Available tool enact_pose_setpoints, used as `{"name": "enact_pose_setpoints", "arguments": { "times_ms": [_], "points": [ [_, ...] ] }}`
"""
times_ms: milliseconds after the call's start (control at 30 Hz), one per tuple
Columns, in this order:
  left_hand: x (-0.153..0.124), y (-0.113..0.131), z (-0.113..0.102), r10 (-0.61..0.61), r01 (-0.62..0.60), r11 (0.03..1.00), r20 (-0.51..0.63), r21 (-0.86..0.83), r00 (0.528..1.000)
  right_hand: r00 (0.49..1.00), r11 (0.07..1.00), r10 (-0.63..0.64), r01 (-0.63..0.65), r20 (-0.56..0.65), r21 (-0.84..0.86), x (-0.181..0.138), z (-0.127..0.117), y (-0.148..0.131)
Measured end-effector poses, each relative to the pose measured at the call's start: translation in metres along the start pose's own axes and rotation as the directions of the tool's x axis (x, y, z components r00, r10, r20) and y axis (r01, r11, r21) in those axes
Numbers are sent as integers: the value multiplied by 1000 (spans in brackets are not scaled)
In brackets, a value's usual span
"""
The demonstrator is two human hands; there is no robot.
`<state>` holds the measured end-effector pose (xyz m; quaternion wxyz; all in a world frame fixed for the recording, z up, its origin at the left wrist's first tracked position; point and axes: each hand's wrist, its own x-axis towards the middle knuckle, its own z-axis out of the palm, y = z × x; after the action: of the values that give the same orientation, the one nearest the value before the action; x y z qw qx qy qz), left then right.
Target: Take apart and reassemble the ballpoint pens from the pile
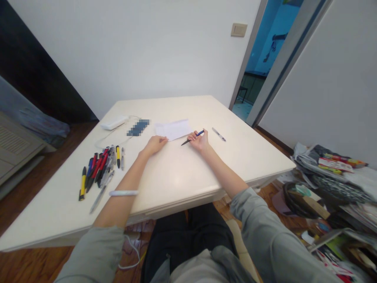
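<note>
In the head view a white sheet of paper (173,129) lies on the white table (176,169). My left hand (156,145) rests at the paper's near left corner, with thumb and fingers closed on its edge. A dark pen with a blue end (188,140) is in my right hand (200,141), whose fingers are curled around it by the paper's near right corner. The pen's dark tip points left and down, over the bare tabletop. To the right of that hand lies a clear pen (218,134).
A pile of red, blue, yellow and clear pens (101,167) lies left of my left forearm. Behind it are a white power strip (113,123) with cables and a pixelated dark object (138,127). A wall borders the table's far side; clutter and a bin (284,200) stand right.
</note>
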<state>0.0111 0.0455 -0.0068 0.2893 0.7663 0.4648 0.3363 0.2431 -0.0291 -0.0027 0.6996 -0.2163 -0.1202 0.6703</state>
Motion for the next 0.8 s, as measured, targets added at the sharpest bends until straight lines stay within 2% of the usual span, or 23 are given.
{"name": "enact_pose_setpoints", "arguments": {
  "times_ms": [200,367,567,700,800],
  "points": [
    [-1,7,-2,62,-58,996,72,-65,995,999,999,38,-38,15,12,-1,5,1],
    [1,6,1,45,-30,986,93,-161,995,1000,995,-15,13,-17,-95,3,9,0],
    [4,1,1,129,-126,992,95,-28,987,989,983,-35,8,-144,-182,12,20,5],
    [2,0,-2,116,-116,993,167,-8,979,984,977,-102,70,-149,-201,22,24,12],
    [0,2,-3,106,-108,994,224,-5,969,972,944,-164,105,-169,-313,30,22,14]
  ]
}}
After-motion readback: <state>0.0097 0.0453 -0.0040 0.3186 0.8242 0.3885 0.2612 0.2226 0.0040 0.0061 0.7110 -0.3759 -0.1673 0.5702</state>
